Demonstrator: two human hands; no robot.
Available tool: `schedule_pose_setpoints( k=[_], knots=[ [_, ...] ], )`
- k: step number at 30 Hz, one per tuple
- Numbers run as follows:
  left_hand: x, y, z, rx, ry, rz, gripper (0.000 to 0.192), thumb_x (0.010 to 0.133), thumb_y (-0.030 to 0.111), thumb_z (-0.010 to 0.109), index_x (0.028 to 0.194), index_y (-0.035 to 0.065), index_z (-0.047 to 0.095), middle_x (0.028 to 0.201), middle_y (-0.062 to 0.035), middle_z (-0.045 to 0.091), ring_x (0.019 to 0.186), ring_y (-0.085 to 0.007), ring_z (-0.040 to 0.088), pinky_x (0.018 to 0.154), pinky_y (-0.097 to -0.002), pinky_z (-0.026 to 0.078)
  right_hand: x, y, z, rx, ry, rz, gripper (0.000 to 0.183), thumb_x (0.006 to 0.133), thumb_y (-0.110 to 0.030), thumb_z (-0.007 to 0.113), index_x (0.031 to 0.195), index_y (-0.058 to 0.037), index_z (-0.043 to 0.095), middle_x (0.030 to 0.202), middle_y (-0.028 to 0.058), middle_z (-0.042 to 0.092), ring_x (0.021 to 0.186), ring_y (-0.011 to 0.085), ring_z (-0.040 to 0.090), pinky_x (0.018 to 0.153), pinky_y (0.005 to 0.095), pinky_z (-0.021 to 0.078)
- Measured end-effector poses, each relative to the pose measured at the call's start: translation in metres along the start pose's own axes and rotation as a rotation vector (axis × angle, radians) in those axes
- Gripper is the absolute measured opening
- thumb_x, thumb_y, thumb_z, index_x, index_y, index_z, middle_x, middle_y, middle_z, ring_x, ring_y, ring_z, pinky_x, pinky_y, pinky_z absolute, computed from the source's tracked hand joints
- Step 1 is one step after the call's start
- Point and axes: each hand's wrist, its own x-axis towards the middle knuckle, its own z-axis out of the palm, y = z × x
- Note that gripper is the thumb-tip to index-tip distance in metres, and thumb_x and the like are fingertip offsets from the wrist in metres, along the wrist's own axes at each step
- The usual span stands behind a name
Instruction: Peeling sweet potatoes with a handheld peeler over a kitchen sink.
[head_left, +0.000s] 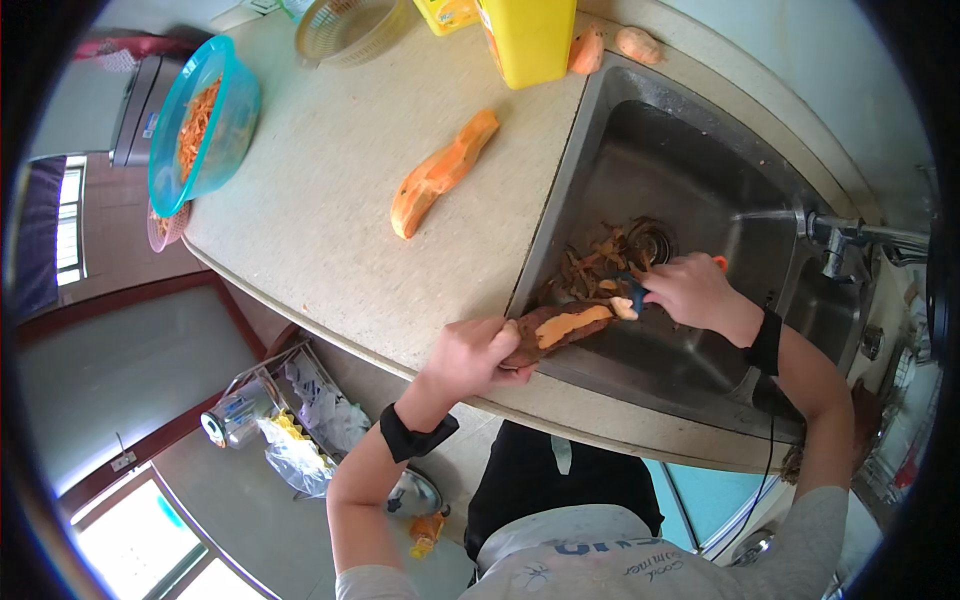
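My left hand (480, 352) grips the near end of a partly peeled sweet potato (574, 326) over the sink's near left edge. Its skin is dark, with an orange strip laid bare. My right hand (694, 292) is closed on a peeler (636, 291) with a dark head and a bit of orange at the handle, held at the potato's far tip. Peelings (592, 262) lie in the sink below, beside the drain. A peeled orange sweet potato (442, 176) rests on the counter to the left.
The steel sink (720, 180) has a faucet (832, 232) on its right. Two sweet potato pieces (639, 45) and a yellow container (529, 41) stand behind. A blue basin (244, 112) of orange shreds and a colander (352, 34) sit on the counter (322, 187).
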Motion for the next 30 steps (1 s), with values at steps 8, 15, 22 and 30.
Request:
schedule_pose_setpoints(
  k=[8, 15, 22, 30],
  knots=[
    [-0.005, 0.013, -0.001, 0.093, -0.082, -0.053, 0.057, 0.061, 0.031, 0.077, 0.101, 0.0046, 0.047, 0.077, -0.0088, 0.053, 0.062, -0.0249, 0.056, 0.048, -0.0340, 0.045, 0.004, -0.011, -0.016, 0.072, 0.080, 0.095, 0.017, 0.078, -0.025, 0.066, 0.082, -0.0097, 0.060, 0.067, 0.0049, 0.062, 0.057, 0.0225, 0.061, 0.047, 0.0338, 0.0451],
    [-0.006, 0.013, 0.000, 0.093, -0.014, -0.033, 0.057, 0.058, 0.030, 0.075, 0.101, 0.0052, 0.048, 0.080, -0.0082, 0.054, 0.062, -0.0238, 0.055, 0.048, -0.0337, 0.045, 0.057, -0.064, -0.005, 0.234, 0.062, -0.107, 0.020, 0.079, -0.025, 0.065, 0.072, -0.0095, 0.056, 0.062, 0.0047, 0.060, 0.054, 0.0222, 0.061, 0.045, 0.0327, 0.0438],
    [-0.015, 0.001, -0.004, 0.118, 0.002, 0.058, 0.058, 0.055, 0.031, 0.076, 0.100, 0.0069, 0.049, 0.080, -0.0068, 0.054, 0.061, -0.0225, 0.055, 0.048, -0.0324, 0.045, -0.002, 0.000, 0.012, 0.052, -0.146, 0.090, 0.015, 0.082, -0.026, 0.063, 0.079, -0.0116, 0.060, 0.061, 0.0066, 0.059, 0.054, 0.0265, 0.059, 0.048, 0.0374, 0.0443],
    [-0.014, 0.010, -0.004, 0.137, 0.002, -0.045, 0.060, 0.053, 0.029, 0.077, 0.102, 0.0068, 0.049, 0.082, -0.0074, 0.054, 0.064, -0.0229, 0.055, 0.050, -0.0328, 0.046, 0.000, -0.014, -0.009, 0.139, 0.071, 0.252, 0.015, 0.080, -0.022, 0.064, 0.081, -0.0095, 0.057, 0.064, 0.0069, 0.058, 0.057, 0.0259, 0.060, 0.050, 0.0374, 0.0441]
  ],
)
